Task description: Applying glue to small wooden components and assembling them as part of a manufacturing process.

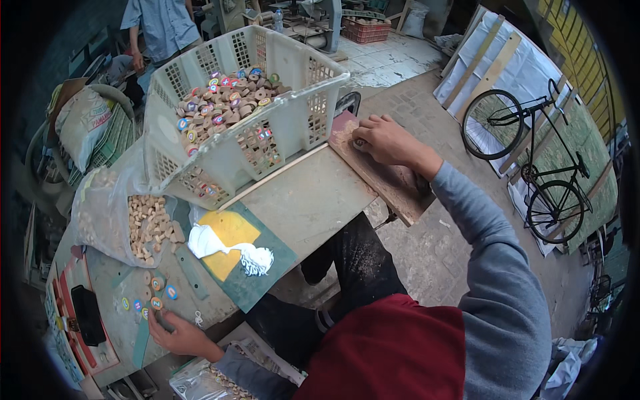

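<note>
My right hand (393, 143) is closed at the far right of the table, pinching a small round wooden disc (360, 142) against a dusty sanding board (393, 179). Sawdust lies over that board. At the near left, my left hand (179, 335) rests low over the table, its thumb and fingers apart. Its fingertips are beside a small cluster of wooden discs (157, 303), several with coloured printed tops. Whether they touch a disc I cannot tell.
A white plastic crate (247, 160) full of wooden discs stands on the table (313, 193). Beside it are a clear bag of small wooden pieces (150, 223) and white string (257, 259) on a yellow-and-green sheet. A black bicycle (533, 167) stands right; another person (163, 30) is at the back.
</note>
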A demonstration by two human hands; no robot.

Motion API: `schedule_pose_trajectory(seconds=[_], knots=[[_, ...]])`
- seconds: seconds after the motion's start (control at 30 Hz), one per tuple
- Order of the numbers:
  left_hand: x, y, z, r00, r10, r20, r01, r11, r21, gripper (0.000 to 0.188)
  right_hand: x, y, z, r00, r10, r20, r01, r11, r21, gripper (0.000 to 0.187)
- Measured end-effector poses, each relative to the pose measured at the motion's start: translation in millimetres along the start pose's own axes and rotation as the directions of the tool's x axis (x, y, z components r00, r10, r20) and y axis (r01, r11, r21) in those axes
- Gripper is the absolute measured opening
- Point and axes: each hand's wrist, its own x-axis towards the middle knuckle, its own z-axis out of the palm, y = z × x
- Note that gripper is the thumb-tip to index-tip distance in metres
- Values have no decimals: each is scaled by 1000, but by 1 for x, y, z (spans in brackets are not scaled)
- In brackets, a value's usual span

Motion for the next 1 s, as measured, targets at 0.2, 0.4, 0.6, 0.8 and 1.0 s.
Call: schedule_pose_trajectory(seconds=[0.2,0.4,0.6,0.8,1.0], knots=[[0,-15,-3,998,45,-33,-44,998,37,32,-79,-31,-32,992,54,112,-61,996,58,15],[1,1,0,1000,-4,-20,4,1000,4,28,-33,-17,-14,995,60,75,-59,998,-19,18],[0,-13,2,998,59,-28,-57,996,67,28,-16,-14,-11,998,-28,60,31,998,-50,21],[3,-1,0,995,51,-82,-48,998,44,28,-65,-28,-32,987,30,155,-32,999,13,21],[2,2,3,999,21,-27,-20,1000,22,28,0,1,1,999,-30,-38,31,999,26,17]])
